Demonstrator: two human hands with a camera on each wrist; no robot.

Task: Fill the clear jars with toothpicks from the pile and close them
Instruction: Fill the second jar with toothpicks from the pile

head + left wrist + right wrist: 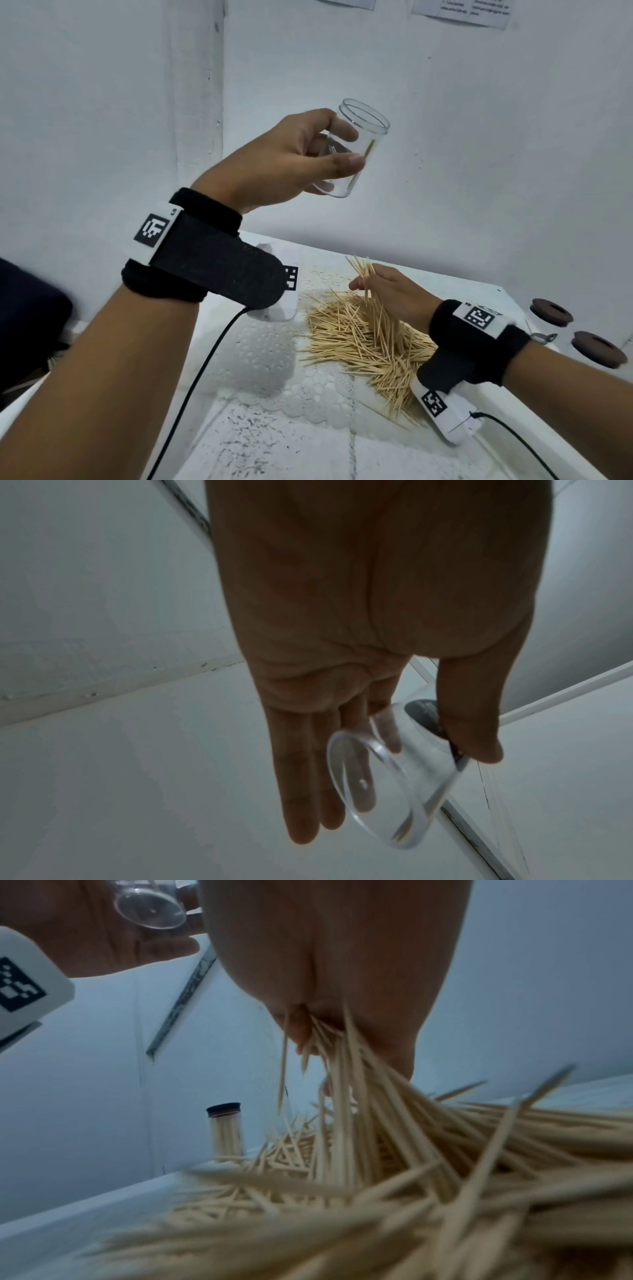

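My left hand [347, 147] is raised above the table and holds a clear open jar [368, 125] between thumb and fingers, mouth tilted up and to the right. In the left wrist view the jar [377, 785] sits between the thumb and the fingers of that hand [438, 746], and it looks empty. Lower right, my right hand [364, 286] pinches a bundle of toothpicks [359, 269] just above the toothpick pile [370, 339]. From the right wrist, the bundle [342, 1085] hangs out of the hand [342, 1047] over the pile [377, 1191].
Two brown round lids [551, 311] [599, 347] lie at the table's right end, with a small metal piece [544, 337] between them. A closed jar [227, 1131] filled with toothpicks stands by the wall. A white lace cloth [260, 359] covers the table [274, 445].
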